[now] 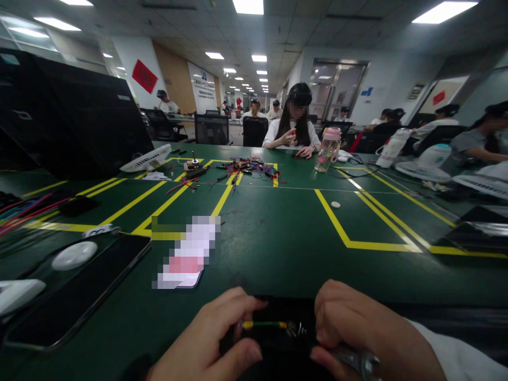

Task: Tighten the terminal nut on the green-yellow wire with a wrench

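Near the bottom edge, my left hand [222,333] grips the left end of a dark piece, with the thumb low and the fingers at its far side. A green wire with yellow ends [265,325] runs across this dark piece, beside small shiny metal parts [296,329]. My right hand [353,325] is closed at the right end of it. From under its fingers sticks a shiny metal tool [361,362] that looks like a wrench. The dark piece's outline blends into the dark surroundings, and its kind cannot be made out.
A blurred-out phone [194,248] lies ahead on the green table [270,233]; a large dark tablet [79,291] is at left. Tangled wires [250,166], a motor-like part [193,164] and a pink-lidded bottle [328,148] stand farther back. A person [296,121] sits opposite.
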The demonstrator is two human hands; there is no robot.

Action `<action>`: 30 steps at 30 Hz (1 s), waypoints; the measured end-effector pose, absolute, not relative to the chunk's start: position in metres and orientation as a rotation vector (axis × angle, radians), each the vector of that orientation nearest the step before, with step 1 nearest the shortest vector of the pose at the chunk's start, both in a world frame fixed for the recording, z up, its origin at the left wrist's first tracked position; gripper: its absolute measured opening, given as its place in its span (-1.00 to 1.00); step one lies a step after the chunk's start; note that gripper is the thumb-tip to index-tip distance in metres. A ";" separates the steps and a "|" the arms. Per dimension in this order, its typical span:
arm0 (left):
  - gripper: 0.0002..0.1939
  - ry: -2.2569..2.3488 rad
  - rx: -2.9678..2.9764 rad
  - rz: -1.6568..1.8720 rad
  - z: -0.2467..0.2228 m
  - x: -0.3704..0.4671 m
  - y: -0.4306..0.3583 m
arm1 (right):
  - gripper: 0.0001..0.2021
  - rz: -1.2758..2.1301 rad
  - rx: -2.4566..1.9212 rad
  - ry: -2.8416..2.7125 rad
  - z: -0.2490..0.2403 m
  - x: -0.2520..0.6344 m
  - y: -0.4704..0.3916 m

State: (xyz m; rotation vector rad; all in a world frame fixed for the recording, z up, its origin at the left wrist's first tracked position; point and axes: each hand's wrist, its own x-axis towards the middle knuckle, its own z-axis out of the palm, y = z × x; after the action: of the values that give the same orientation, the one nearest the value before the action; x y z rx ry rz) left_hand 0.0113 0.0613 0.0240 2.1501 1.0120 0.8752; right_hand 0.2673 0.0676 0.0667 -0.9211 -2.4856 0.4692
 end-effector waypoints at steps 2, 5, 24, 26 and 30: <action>-0.74 1.038 2.170 0.886 0.025 0.013 0.063 | -0.80 0.447 -0.879 -2.530 0.068 0.266 0.066; -0.75 1.128 2.189 0.872 0.025 0.017 0.065 | -0.78 0.401 -0.901 -2.539 0.067 0.265 0.063; -0.79 1.128 2.073 0.765 0.012 0.016 0.072 | -0.78 0.555 -1.261 -2.548 0.066 0.269 0.069; -0.81 1.132 2.063 0.744 0.014 0.016 0.073 | -0.83 0.694 -1.375 -2.468 0.068 0.272 0.069; -0.80 1.142 2.053 0.781 0.017 0.016 0.073 | -0.93 0.923 -1.446 -2.346 0.069 0.280 0.068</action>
State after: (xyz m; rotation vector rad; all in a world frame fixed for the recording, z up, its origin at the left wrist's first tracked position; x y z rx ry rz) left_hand 0.0162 0.0734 0.0169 2.0532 1.1416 0.7808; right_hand 0.2802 0.0683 0.0691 -1.4465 -2.3458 0.9230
